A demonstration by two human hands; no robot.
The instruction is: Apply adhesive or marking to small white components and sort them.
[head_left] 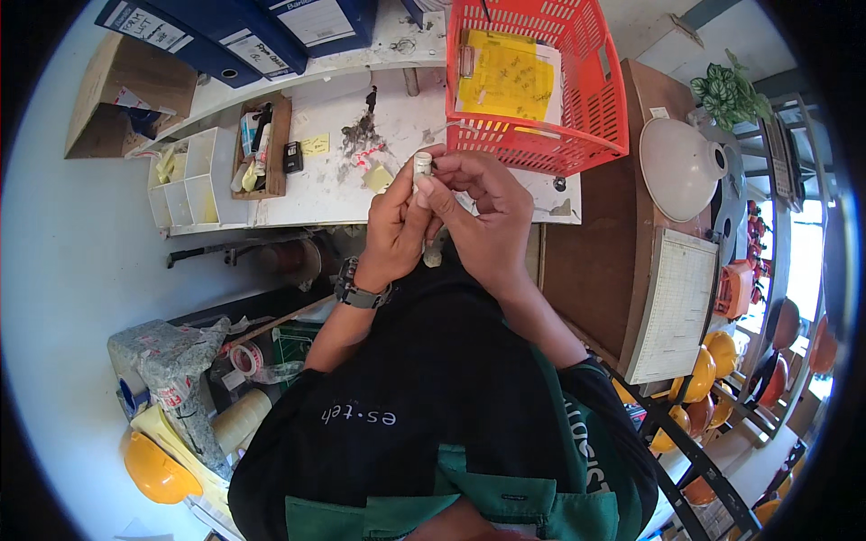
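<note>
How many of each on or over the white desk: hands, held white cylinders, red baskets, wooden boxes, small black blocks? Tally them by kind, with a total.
Hands: 2 (left hand, right hand)
White cylinder: 1
Red basket: 1
Wooden box: 1
Small black block: 1
Total: 6

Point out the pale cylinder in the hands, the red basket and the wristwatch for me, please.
Pale cylinder (422,167): head view, on its side, just below the upper end.
Red basket (550,151): head view, on its slotted near wall.
Wristwatch (363,295): head view, on its strap.
</note>
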